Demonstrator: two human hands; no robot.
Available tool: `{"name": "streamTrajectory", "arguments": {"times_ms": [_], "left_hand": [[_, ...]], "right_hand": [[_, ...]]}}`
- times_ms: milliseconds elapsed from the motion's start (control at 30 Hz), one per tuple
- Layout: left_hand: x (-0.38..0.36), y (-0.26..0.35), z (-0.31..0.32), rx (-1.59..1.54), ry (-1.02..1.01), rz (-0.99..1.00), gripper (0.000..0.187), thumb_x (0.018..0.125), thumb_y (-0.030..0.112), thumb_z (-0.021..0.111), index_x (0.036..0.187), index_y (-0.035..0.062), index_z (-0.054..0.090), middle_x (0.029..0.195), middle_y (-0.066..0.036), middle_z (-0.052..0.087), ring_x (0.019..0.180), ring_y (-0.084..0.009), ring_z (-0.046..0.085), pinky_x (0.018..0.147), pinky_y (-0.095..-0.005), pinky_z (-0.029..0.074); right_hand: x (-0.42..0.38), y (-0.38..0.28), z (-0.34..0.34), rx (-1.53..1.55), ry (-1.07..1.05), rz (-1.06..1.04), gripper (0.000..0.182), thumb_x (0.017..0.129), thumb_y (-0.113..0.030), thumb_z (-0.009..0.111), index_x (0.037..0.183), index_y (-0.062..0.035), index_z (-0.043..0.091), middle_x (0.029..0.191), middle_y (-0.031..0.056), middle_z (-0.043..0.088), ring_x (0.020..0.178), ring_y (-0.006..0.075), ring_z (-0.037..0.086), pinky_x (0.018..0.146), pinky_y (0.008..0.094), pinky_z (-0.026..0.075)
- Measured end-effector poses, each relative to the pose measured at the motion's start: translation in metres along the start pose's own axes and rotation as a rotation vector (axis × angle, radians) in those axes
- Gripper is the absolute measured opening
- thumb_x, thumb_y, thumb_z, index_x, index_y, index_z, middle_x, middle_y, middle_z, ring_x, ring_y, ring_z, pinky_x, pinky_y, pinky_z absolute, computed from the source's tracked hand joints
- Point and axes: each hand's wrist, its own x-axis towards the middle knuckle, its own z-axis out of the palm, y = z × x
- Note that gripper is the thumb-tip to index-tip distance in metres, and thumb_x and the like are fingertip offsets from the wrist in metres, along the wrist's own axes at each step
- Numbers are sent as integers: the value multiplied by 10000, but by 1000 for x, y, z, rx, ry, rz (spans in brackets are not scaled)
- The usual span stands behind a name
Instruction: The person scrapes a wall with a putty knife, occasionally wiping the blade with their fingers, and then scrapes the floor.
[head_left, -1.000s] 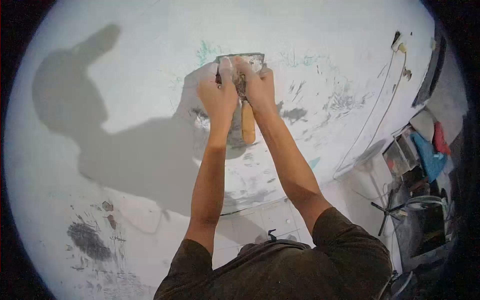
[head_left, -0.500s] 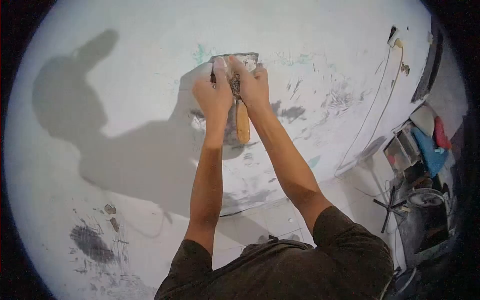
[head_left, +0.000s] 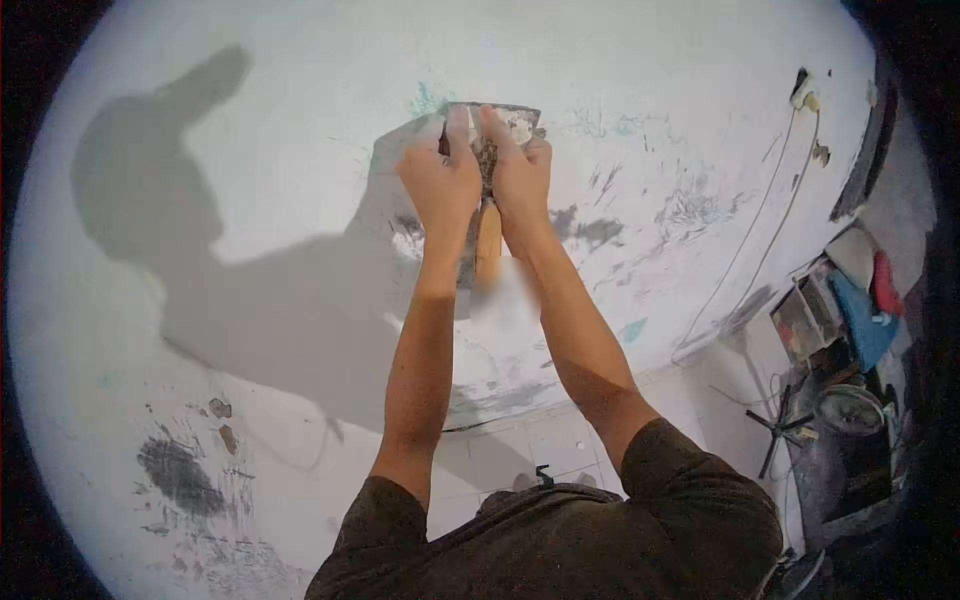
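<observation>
A broad-bladed scraper [head_left: 488, 240] with a wooden handle is pressed against the white wall [head_left: 300, 60], its handle hanging downward. My left hand [head_left: 440, 185] is closed on the left side of the blade, thumb laid along its face. On the opposite side, my right hand [head_left: 522, 185] grips the blade the same way, its thumb beside the other. Grey-white residue coats the metal between the thumbs. Behind the fingers, part of the blade is hidden. Green flecks and dark scuffed patches [head_left: 590, 228] mark the wall around the tool.
A wall socket [head_left: 806, 96] with a hanging cable is at upper right. Below it stand a fan [head_left: 850, 410], a blue cloth [head_left: 862, 320] and a red item [head_left: 886, 285]. Pale floor tiles [head_left: 560, 440] meet the wall's foot. My shadow falls on the left.
The view has shifted slightly, and both hands with the scraper appear a little farther right in it. Against the wall marks, the scraper has hardly moved. The grip looks the same.
</observation>
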Motion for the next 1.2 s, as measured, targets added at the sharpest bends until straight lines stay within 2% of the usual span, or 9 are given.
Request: {"name": "streamTrajectory", "arguments": {"times_ms": [133, 300, 367, 400, 567, 800, 867, 1067, 1200], "left_hand": [[-10, -20, 2, 285, 9, 120, 350, 917, 275, 548, 765, -38, 588, 599, -112, 524, 565, -165, 440, 538, -338, 366], [-1, 2, 0, 149, -49, -109, 367, 922, 292, 540, 753, -33, 566, 580, -120, 492, 545, -195, 416, 542, -358, 367], [-6, 0, 1, 77, -12, -1, 386, 922, 302, 537, 736, -36, 545, 578, -139, 478, 542, -216, 400, 541, -363, 367], [-10, 0, 0, 116, -36, 32, 405, 918, 311, 540, 719, -42, 529, 580, -164, 472, 532, -233, 389, 533, -368, 366], [2, 2, 4, 80, -2, 79, 393, 918, 294, 537, 715, -42, 526, 570, -177, 462, 522, -244, 381, 532, -371, 365], [-6, 1, 5, 170, 17, 141, 415, 922, 315, 533, 716, -45, 537, 577, -175, 508, 509, -264, 413, 540, -401, 362], [-6, 9, 2, 165, -72, -83, 423, 922, 320, 535, 720, -51, 541, 609, -175, 530, 535, -266, 450, 560, -404, 376], [-5, -3, 10, 128, 27, 118, 407, 925, 300, 536, 721, -51, 531, 585, -138, 479, 544, -207, 406, 540, -362, 353], [-8, -1, 9, 76, 9, 50, 389, 923, 293, 539, 740, -50, 549, 590, -142, 492, 553, -197, 423, 549, -358, 366]], "right_hand": [[-6, 2, -15, -73, -56, 57, 383, 830, -270, 690, 607, -34, 487, 560, -19, 449, 500, 61, 370, 432, 257, 312], [4, 7, -2, -76, 126, -35, 408, 830, -259, 689, 562, -20, 495, 534, -32, 421, 497, 58, 355, 427, 262, 302], [3, 10, -13, -81, 65, 55, 305, 832, -188, 694, 587, -85, 546, 593, -11, 547, 528, 55, 467, 438, 246, 341], [-9, -9, -14, -47, -64, 48, 317, 831, -196, 695, 577, -83, 544, 591, -14, 536, 533, 50, 457, 424, 254, 324], [-4, -20, -1, -73, -16, 7, 336, 859, -192, 648, 563, -65, 557, 532, -43, 478, 474, 45, 367, 421, 256, 280], [-7, -26, -9, -115, -51, 61, 355, 859, -186, 645, 545, -64, 532, 536, -33, 482, 489, 44, 389, 432, 244, 298], [-4, -16, -7, -90, 12, 58, 335, 851, -197, 656, 564, -67, 544, 556, -26, 504, 492, 52, 422, 435, 244, 323], [-5, -24, -11, -154, 9, 73, 290, 843, -198, 667, 602, -59, 589, 582, -2, 555, 493, 62, 468, 451, 238, 359], [-1, -14, -21, -93, -98, 50, 252, 852, -192, 659, 649, -46, 623, 617, 3, 583, 515, 62, 480, 463, 237, 368]]}}
